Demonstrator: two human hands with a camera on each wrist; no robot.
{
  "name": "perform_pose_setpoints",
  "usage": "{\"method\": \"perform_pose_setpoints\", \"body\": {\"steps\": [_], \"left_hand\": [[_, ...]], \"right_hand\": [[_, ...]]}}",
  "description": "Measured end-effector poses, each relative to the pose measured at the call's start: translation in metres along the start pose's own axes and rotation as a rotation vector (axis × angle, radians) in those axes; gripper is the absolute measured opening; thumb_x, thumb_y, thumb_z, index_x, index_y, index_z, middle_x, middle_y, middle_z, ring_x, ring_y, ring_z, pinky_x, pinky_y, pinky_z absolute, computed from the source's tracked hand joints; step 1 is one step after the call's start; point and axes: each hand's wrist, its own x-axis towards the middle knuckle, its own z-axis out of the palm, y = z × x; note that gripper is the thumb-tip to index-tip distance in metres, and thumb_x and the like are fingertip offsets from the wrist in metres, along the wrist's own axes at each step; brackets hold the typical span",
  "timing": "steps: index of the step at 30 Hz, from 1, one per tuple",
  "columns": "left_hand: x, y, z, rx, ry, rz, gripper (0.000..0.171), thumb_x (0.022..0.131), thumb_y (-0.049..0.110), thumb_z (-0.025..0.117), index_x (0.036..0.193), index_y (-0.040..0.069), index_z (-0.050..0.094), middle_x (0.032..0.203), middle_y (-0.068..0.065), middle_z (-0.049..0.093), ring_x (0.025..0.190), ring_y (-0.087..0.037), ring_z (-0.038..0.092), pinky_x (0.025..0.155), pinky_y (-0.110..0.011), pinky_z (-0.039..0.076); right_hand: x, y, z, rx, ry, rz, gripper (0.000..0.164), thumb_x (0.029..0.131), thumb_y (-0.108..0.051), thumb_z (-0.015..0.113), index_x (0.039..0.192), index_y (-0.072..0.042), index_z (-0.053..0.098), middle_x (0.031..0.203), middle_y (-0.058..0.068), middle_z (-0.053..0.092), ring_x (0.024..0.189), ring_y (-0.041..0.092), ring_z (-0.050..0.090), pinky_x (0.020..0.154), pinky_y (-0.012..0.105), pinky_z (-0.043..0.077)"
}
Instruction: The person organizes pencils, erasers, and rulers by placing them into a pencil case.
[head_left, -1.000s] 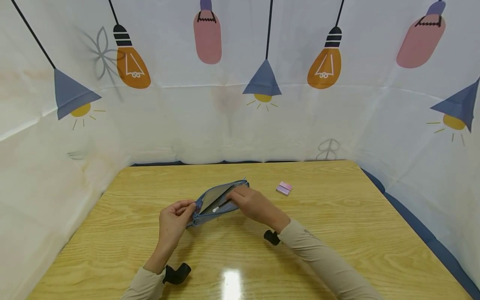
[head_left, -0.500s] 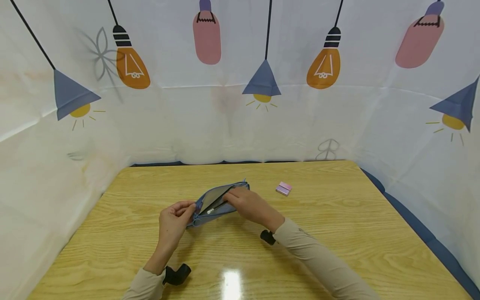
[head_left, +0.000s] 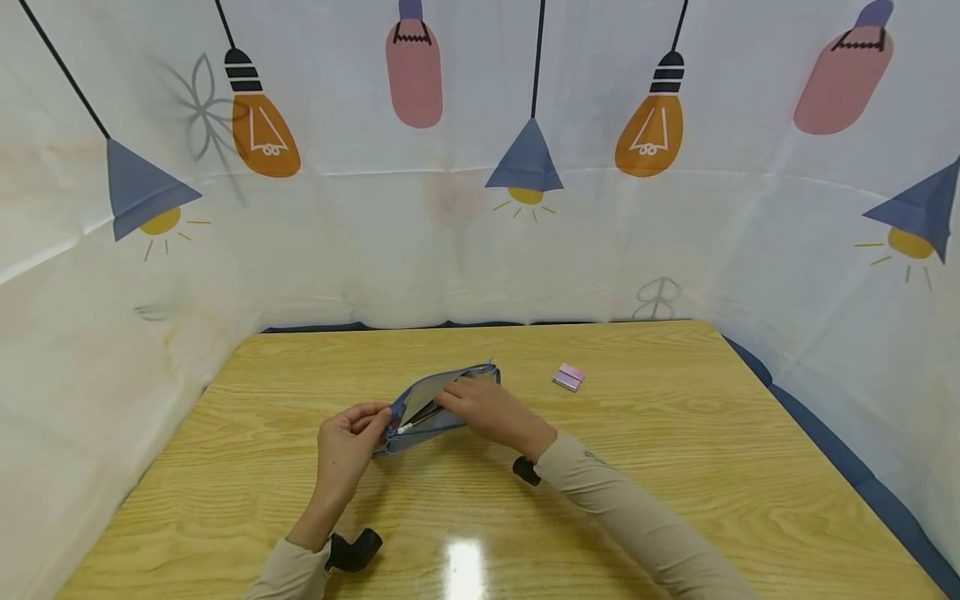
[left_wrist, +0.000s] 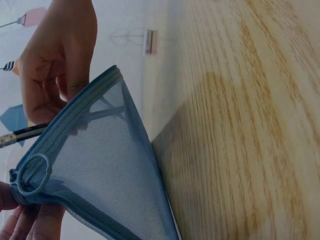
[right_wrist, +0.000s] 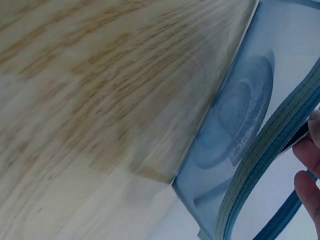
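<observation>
A blue mesh zip pouch (head_left: 431, 432) stands unzipped near the table's middle, its mouth facing up. At its left end, my left hand (head_left: 347, 446) pinches the corner between thumb and fingers, beside the ring-shaped zip pull (left_wrist: 48, 172). My right hand (head_left: 495, 412) reaches into the mouth and holds a dark pencil (left_wrist: 31, 132) with a silver band and a white eraser end. That end pokes out toward the left corner; the rest is hidden by my fingers and the pouch. Through the mesh, a round ring-like shape (right_wrist: 235, 107) shows in the right wrist view.
A small pink and lilac block (head_left: 568, 377) lies on the wooden table (head_left: 637, 450), to the right of the pouch. Behind the table hangs a white cloth (head_left: 360, 242) printed with lamps and bulbs. Black camera mounts (head_left: 356, 550) stick out from both wrists.
My right hand has slid left along the pouch mouth, taking the pencil along; its white end is now near the left corner. My left hand and the pouch have stayed in place.
</observation>
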Motion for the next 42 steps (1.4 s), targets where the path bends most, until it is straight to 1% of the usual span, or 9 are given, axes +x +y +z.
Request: {"method": "perform_pose_setpoints", "body": {"steps": [8,13,18,26,30,35,42], "left_hand": [[0.0016,-0.0007,-0.0005,-0.014,0.001,-0.008,0.015,0.091,0.008,0.069,0.099,-0.004,0.072,0.085,-0.015,0.072,0.07,-0.013,0.069,0.06,-0.025,0.056],[0.0018,-0.0005,-0.0009,-0.006,0.004,-0.006,0.015,0.091,0.008,0.069,0.099,-0.004,0.072,0.085,-0.015,0.072,0.069,-0.013,0.068,0.06,-0.025,0.056],[0.0024,-0.0006,-0.0017,0.0,-0.001,-0.005,0.015,0.091,0.008,0.069,0.099,-0.004,0.072,0.085,-0.014,0.072,0.069,-0.013,0.068,0.061,-0.027,0.056],[0.0016,-0.0006,-0.0017,-0.019,-0.016,0.01,0.015,0.091,0.008,0.069,0.099,-0.004,0.072,0.084,-0.015,0.071,0.07,-0.013,0.068,0.06,-0.025,0.056],[0.001,-0.0006,-0.0011,-0.021,-0.019,0.007,0.015,0.091,0.007,0.069,0.099,-0.004,0.072,0.085,-0.015,0.071,0.07,-0.014,0.069,0.06,-0.025,0.056],[0.0009,-0.0003,-0.0011,-0.023,-0.02,0.007,0.015,0.091,0.008,0.069,0.099,-0.004,0.072,0.084,-0.015,0.072,0.069,-0.014,0.069,0.06,-0.025,0.056],[0.0,-0.0002,-0.0011,-0.033,-0.022,0.018,0.016,0.091,0.008,0.069,0.099,-0.006,0.071,0.083,-0.015,0.071,0.068,-0.014,0.068,0.06,-0.025,0.056]], "right_hand": [[0.0044,-0.0028,0.0002,-0.028,-0.072,0.015,0.013,0.096,-0.01,0.063,0.108,-0.011,0.064,0.098,0.0,0.063,0.088,0.012,0.062,0.073,0.024,0.051],[0.0062,-0.002,0.0025,-0.072,-0.091,0.016,0.012,0.095,-0.011,0.064,0.107,-0.011,0.064,0.098,0.0,0.064,0.088,0.013,0.062,0.074,0.025,0.051],[0.0076,-0.0009,0.0031,-0.093,-0.127,0.026,0.014,0.094,-0.01,0.064,0.108,-0.011,0.063,0.1,0.001,0.063,0.09,0.014,0.062,0.074,0.026,0.051],[0.0093,-0.0016,0.0023,-0.127,-0.198,0.04,0.017,0.096,-0.011,0.063,0.112,-0.013,0.062,0.105,0.0,0.062,0.096,0.014,0.061,0.077,0.026,0.051],[0.0099,-0.0022,0.0056,-0.147,-0.214,0.034,0.017,0.096,-0.011,0.062,0.113,-0.014,0.062,0.107,0.0,0.063,0.096,0.014,0.061,0.076,0.026,0.051],[0.0106,-0.0031,0.0085,-0.161,-0.21,0.035,0.016,0.096,-0.012,0.062,0.112,-0.015,0.063,0.108,0.0,0.063,0.098,0.014,0.061,0.076,0.026,0.051],[0.0106,-0.0025,0.0079,-0.103,-0.218,0.046,0.018,0.096,-0.011,0.061,0.113,-0.017,0.064,0.111,-0.001,0.064,0.102,0.014,0.06,0.078,0.026,0.051]]}}
